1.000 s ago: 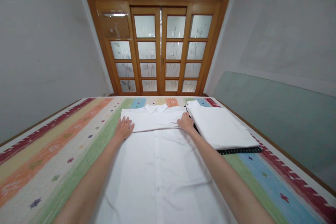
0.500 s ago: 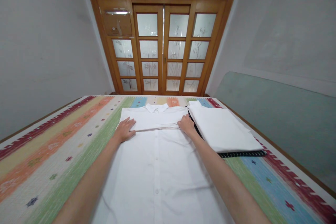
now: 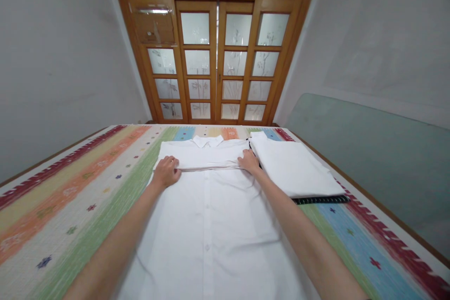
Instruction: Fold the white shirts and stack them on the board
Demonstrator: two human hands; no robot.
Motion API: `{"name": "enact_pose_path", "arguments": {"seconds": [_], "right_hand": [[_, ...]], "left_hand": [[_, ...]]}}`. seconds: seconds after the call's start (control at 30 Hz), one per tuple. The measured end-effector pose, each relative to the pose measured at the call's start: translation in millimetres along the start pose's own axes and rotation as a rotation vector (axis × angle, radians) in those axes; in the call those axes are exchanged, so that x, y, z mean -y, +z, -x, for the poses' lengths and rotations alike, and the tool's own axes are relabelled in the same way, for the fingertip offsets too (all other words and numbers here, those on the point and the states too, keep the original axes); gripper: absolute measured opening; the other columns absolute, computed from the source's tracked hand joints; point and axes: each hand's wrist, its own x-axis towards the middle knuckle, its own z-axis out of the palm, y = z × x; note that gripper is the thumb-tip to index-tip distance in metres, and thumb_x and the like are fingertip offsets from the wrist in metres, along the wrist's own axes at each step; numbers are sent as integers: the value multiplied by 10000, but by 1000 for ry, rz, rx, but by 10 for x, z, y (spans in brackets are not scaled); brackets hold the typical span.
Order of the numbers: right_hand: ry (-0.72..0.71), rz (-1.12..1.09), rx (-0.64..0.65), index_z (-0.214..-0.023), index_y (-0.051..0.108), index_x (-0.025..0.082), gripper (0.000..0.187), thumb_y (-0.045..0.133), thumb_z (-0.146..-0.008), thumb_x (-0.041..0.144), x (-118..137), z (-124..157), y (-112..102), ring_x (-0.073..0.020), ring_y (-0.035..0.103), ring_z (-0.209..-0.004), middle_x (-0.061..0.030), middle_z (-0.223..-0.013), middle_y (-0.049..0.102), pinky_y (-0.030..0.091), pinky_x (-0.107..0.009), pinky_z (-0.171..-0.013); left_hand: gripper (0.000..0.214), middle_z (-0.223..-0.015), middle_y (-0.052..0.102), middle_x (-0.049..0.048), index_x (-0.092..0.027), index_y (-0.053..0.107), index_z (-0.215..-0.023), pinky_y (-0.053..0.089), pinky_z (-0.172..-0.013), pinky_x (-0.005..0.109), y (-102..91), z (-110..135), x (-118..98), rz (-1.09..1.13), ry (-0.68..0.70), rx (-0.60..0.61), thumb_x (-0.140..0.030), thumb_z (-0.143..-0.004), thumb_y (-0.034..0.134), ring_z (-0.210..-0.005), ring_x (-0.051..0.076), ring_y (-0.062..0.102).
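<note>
A white buttoned shirt (image 3: 190,211) lies front side up on the striped cloth, its collar (image 3: 208,141) at the far end. Across its upper part runs a crosswise fold whose edge faces me. My left hand (image 3: 168,171) is closed on the left end of that fold, fingers curled over the fabric and thumb at the edge. At the right end my right hand (image 3: 249,161) pinches the same fold. Beside my right hand lies a folded white garment (image 3: 298,166) on top of a black piece with white marks (image 3: 321,199).
A striped, patterned cloth (image 3: 91,187) covers the surface beneath the shirt. A pale green panel (image 3: 365,145) stands along the right side. Grey walls rise left and right, and a wooden door with glass panes (image 3: 216,56) closes off the far end.
My left hand's fingers have gone from lying spread on the shirt to curling over the fold. The right hand keeps its place at the fold. The view has tilted slightly.
</note>
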Motion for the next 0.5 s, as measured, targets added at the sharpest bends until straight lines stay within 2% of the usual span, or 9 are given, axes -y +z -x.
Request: {"name": "enact_pose_path", "arguments": {"seconds": [0.13,0.23,0.37,0.5], "right_hand": [[4,-106,-15,-1288,514,109,439,519,-862,214,-68,-34,-46,-221,543,-1213,-146,-1301,588,394,-297,-1005],[-3,-143,-14,-1282,514,126,426,502,-862,200,-112,13,-39,-202,583,-1156,-118,-1257,628,401,-286,-989],[-44,-221,-85,-1208,558,152,381,503,-831,168,-113,129,54,-197,594,-1119,-92,-1198,659,389,-285,-989],[-25,-207,-177,-1141,591,155,331,491,-825,166,-43,209,148,-202,589,-1097,-92,-1163,665,391,-287,-973]], "left_hand": [[325,-1094,652,155,-139,626,-1057,455,-897,419,55,-6,-30,15,-241,32,-226,-779,482,-1048,310,579],[425,-1182,635,162,-120,584,-1172,433,-965,426,82,37,65,36,-359,23,-189,-772,455,-1123,312,556],[420,-1176,643,161,-116,601,-1141,410,-1024,405,78,106,237,91,-349,35,-133,-759,427,-1136,292,558],[372,-1126,655,149,-137,630,-1074,411,-1029,370,72,129,300,102,-334,39,-112,-764,428,-1128,278,565]]}}
